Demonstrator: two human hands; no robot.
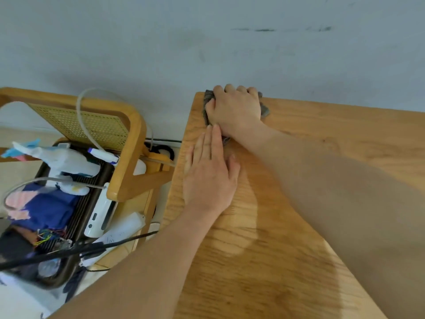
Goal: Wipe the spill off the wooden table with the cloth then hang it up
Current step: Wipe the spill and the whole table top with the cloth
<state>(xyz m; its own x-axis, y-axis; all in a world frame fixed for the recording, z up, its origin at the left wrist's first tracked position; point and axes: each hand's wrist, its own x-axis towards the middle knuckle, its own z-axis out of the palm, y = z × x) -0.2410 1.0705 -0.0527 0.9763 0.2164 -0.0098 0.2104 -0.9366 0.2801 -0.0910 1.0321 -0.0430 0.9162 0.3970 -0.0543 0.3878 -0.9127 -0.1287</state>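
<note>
The cloth is grey and bunched, lying at the far left corner of the wooden desk, mostly covered, with edges showing left and right. The desk's grain is light brown.

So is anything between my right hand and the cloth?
No. The right hand is pressed directly on the grey cloth at the table's far corner, and the left hand lies flat on the wood just behind it.

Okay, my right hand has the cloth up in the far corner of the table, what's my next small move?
Probably draw the cloth back toward you. Your right hand presses it at the far left corner of the table, beside the wall, while your left hand rests flat nearer you.
</note>
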